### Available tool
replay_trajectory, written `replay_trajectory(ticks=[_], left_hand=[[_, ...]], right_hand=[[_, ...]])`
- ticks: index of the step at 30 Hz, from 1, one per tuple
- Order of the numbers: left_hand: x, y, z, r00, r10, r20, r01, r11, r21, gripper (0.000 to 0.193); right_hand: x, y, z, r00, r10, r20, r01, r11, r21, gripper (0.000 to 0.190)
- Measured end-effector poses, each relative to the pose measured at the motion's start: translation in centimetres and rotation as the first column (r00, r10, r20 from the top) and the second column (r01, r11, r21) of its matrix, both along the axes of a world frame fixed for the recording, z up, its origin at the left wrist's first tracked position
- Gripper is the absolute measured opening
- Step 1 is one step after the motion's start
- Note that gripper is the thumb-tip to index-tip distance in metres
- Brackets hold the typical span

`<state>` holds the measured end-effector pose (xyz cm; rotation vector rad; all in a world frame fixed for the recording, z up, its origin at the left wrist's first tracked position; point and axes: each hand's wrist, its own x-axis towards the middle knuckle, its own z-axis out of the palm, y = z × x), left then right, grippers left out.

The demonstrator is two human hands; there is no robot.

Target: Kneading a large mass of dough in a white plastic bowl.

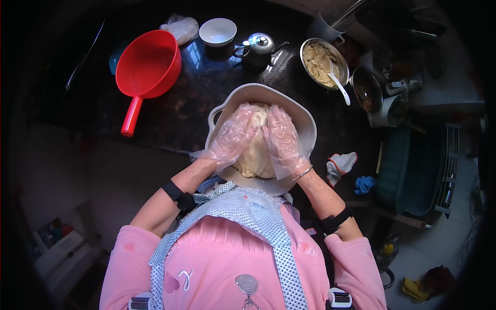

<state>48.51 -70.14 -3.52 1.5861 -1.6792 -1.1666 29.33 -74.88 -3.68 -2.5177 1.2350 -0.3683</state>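
Note:
A mass of pale dough (254, 157) lies in a light grey plastic basin (308, 116) with a handle hole on its left side. My left hand (235, 133), in a clear disposable plastic glove, grips the dough from the left. From the right, my right hand (285, 135), gloved the same way, is pressed against it. Both sets of fingers reach over its far end, and the thumbs lie close together near the middle. The palms and the dough's underside are hidden. Toward my body, the basin's near rim meets my patterned apron (244, 205).
Beyond the basin, the dark countertop (186, 112) holds a red plastic ladle (149, 66), a white bowl (218, 31), a metal teapot (260, 44) and a metal bowl of pale food (319, 58) with a white spoon (339, 83). Cloths (341, 166) lie right, beside a sink (407, 170).

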Motion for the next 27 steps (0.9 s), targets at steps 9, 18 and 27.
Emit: replay_trajectory(ticks=[9, 18, 27], left_hand=[[-1.9, 0.9, -0.5, 0.974, 0.022, 0.226, -0.023, 1.000, 0.002, 0.069], [-2.3, 4.5, 2.1, 0.956, 0.005, 0.293, -0.074, 0.971, 0.226, 0.090], [-1.1, 4.5, 1.8, 0.994, 0.039, 0.098, -0.072, 0.928, 0.365, 0.096]], right_hand=[[2.2, 0.0, -1.9, 0.998, 0.029, 0.060, -0.028, 1.000, -0.007, 0.053], [-1.7, 1.6, -0.5, 0.997, -0.050, 0.057, 0.054, 0.996, -0.070, 0.060], [-0.3, 2.2, -2.2, 0.969, -0.247, -0.022, 0.245, 0.968, -0.056, 0.070]])
